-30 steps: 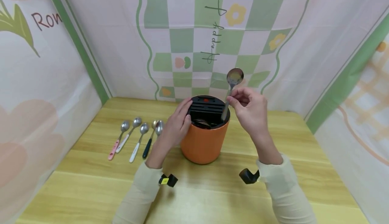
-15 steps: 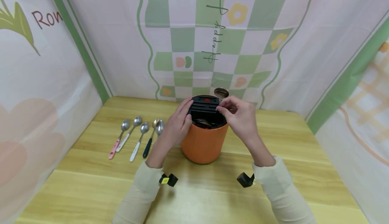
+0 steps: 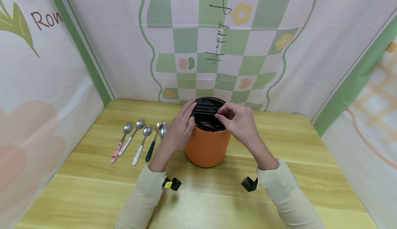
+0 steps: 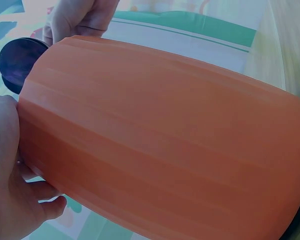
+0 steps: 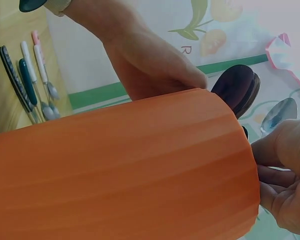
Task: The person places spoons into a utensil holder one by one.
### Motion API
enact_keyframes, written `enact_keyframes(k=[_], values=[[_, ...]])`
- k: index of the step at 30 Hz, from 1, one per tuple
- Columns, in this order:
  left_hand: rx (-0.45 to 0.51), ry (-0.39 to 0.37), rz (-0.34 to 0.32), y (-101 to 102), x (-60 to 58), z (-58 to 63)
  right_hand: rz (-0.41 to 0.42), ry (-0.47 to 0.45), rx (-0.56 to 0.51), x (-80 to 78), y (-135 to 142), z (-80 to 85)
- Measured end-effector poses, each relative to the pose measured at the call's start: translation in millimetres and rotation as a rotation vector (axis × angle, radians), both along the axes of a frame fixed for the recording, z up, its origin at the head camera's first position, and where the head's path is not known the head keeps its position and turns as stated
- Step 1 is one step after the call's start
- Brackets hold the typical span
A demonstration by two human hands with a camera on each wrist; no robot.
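Observation:
An orange utensil holder [image 3: 207, 149] with a black slotted top stands on the wooden table. My left hand [image 3: 178, 129] holds its left rim, thumb on the near side and fingers along the far side. Over the right side of the opening, my right hand [image 3: 240, 120] pinches a metal spoon. Its bowl [image 5: 280, 114] shows beside the fingers in the right wrist view, but the hand mostly hides it in the head view. Dark-looking round spoon bowls [image 5: 235, 90] stick out of the holder next to my left hand. How deep the handles go cannot be seen.
Several small spoons lie left of the holder, among them a pink-handled spoon [image 3: 116, 153], a white-handled spoon [image 3: 138, 156] and a dark-handled spoon [image 3: 150, 151]. My left forearm partly covers another spoon [image 3: 162, 129]. A patterned cloth [image 3: 214, 42] hangs behind the table.
My right hand has moved left and down to the holder, bringing the spoon from above the rim to low in the opening. My left hand has stayed on the rim.

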State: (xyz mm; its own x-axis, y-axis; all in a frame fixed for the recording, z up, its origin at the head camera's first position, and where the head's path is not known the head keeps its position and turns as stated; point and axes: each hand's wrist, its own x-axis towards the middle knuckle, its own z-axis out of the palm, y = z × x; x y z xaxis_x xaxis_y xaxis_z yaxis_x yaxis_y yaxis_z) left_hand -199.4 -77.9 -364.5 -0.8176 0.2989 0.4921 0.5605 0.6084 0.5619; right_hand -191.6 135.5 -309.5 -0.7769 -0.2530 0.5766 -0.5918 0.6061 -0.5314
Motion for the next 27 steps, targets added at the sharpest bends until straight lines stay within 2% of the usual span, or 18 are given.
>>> enact_keyframes(k=[7,13,19,27], values=[[-0.008,-0.002,0.002,-0.9,-0.5,-1.2,0.021,-0.036,-0.006,0.4,0.3,-0.1],[-0.014,0.012,0.006,-0.8,-0.8,-1.8,0.042,-0.048,-0.089,1.0,4.8,-5.3],[-0.021,0.02,0.003,-0.1,-1.7,-2.4,0.019,-0.009,-0.204,0.3,14.0,-8.4],[-0.022,0.024,0.004,-0.3,-1.4,-1.7,-0.012,-0.043,-0.257,-3.6,23.5,-9.5]])
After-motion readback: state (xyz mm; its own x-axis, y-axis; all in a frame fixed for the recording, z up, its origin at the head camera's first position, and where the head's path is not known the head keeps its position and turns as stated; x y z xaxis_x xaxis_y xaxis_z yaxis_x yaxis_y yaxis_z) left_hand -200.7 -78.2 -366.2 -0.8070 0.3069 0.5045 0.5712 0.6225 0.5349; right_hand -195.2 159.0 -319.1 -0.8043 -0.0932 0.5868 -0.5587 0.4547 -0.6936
